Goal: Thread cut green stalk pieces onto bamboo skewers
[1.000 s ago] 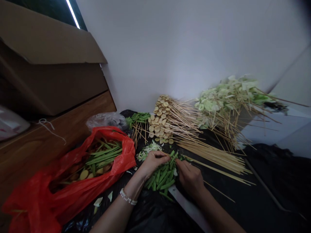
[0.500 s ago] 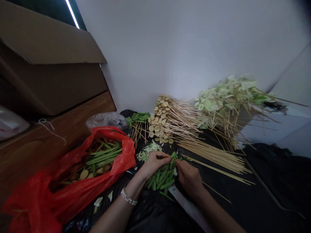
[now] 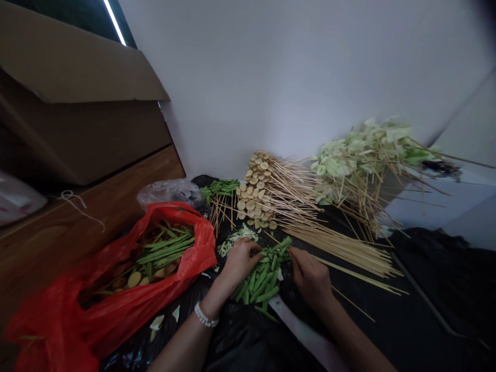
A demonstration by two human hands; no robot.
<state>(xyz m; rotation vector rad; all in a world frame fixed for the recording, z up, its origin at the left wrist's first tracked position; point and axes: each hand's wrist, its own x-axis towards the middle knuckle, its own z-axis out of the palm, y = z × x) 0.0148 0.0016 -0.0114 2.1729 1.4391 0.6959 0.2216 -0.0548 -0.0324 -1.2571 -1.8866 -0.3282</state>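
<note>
Cut green beans point(image 3: 261, 284) lie in a heap on black plastic between my hands. My left hand point(image 3: 242, 261), with a beaded bracelet at its wrist, is at the heap's upper left, thumb and fingers pinched at a green bean piece. On the right, my right hand point(image 3: 308, 268) has its fingers closed at the end of a bean piece point(image 3: 284, 243). A thin skewer tip point(image 3: 271, 237) shows just above the beans between the hands. Below my right hand lies a broad pale blade point(image 3: 298, 325), partly covered by the forearm.
A red bag point(image 3: 155, 299) of beans and potato slices is at left. Behind are skewered potato slices point(image 3: 253, 201), skewered beans point(image 3: 225, 187), bare skewers point(image 3: 341, 248) and skewered cabbage point(image 3: 349, 155). A cardboard box point(image 3: 96, 134) stands upper left; a white wall rises behind.
My hands have moved apart: the left slightly left, the right to the right and a little down. More bean pieces and a skewer tip now show between them.
</note>
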